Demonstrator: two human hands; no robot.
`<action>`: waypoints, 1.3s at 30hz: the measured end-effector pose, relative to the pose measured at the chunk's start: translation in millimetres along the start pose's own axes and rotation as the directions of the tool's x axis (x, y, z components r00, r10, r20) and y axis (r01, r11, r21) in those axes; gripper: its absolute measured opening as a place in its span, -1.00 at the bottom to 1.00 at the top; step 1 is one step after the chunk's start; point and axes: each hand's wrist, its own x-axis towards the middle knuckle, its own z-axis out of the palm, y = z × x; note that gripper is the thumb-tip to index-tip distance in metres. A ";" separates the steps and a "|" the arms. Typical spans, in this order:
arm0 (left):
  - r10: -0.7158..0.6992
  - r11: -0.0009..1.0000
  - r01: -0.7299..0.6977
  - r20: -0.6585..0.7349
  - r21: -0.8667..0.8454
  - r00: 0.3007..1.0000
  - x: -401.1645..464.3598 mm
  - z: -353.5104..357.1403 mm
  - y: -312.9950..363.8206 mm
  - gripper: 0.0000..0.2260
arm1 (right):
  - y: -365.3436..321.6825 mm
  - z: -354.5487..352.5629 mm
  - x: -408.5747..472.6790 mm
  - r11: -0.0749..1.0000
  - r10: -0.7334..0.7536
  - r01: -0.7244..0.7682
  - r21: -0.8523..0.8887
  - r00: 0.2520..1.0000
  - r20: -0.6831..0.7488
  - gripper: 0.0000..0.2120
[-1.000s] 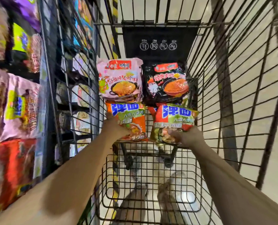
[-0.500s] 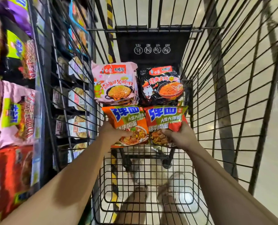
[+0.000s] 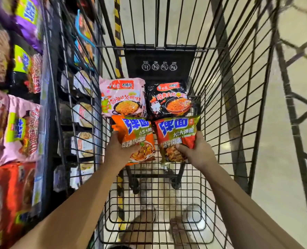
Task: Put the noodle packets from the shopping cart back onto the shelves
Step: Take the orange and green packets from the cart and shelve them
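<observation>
Two packets are in hand inside the shopping cart [image 3: 229, 108]: the left hand [image 3: 119, 154] has its fingers curled round the orange noodle packet [image 3: 135, 139], and the right hand [image 3: 196, 152] pinches the red-and-green noodle packet [image 3: 176, 139], thumb across its face. Both packets are glossy, crinkly film pillows, flat and rectangular with sealed, crimped edges. By my reading this is the pick-up step: each is gripped at its lower edge and looks raised off the wire floor, though that is hard to confirm from above.

At twelve o'clock from them, the pink noodle packet [image 3: 122, 97] and the black noodle packet [image 3: 168, 99] lie side by side against the cart's black child-seat flap [image 3: 159, 56].

Next call: swing both packets toward nine o'clock, clearing the cart's thin wire wall, to the shelves [image 3: 43, 108], where soft multipack bags sit, blurred.
</observation>
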 end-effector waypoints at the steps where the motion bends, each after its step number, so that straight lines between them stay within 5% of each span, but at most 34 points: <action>1: 0.020 1.000 -0.020 -0.024 0.021 0.999 -5.2 -1.5 1.9 -0.36 | -2.7 -6.7 -2.9 1.000 -0.012 0.012 -0.004 1.000 -0.012 -0.49; 9: -0.079 0.978 0.078 0.003 -0.193 0.997 -71.0 -32.6 23.6 -0.55 | -36.0 -66.8 -56.4 0.991 -0.119 0.122 0.061 0.992 -0.043 -0.48; 14: 0.071 0.935 -0.097 -0.086 -0.342 0.994 -139.9 -61.3 60.9 -0.18 | -61.3 -119.3 -101.5 0.967 -0.236 0.241 0.078 0.969 -0.070 -0.48; 19: 0.158 0.880 -0.214 -0.164 -0.424 0.974 -220.0 -85.1 105.4 -0.46 | -90.9 -178.0 -166.5 0.922 -0.363 0.375 0.092 0.923 -0.124 -0.42; 26: 0.309 0.798 -0.420 -0.306 -0.431 0.901 -338.5 -135.3 160.5 -0.39 | -142.0 -266.3 -275.4 0.809 -0.561 0.574 0.129 0.819 -0.122 -0.21; 39: 0.407 0.687 -0.654 -0.578 -0.317 0.707 -566.3 -223.1 192.1 -0.38 | -208.8 -343.6 -468.7 0.538 -0.824 0.829 0.154 0.555 -0.110 -0.29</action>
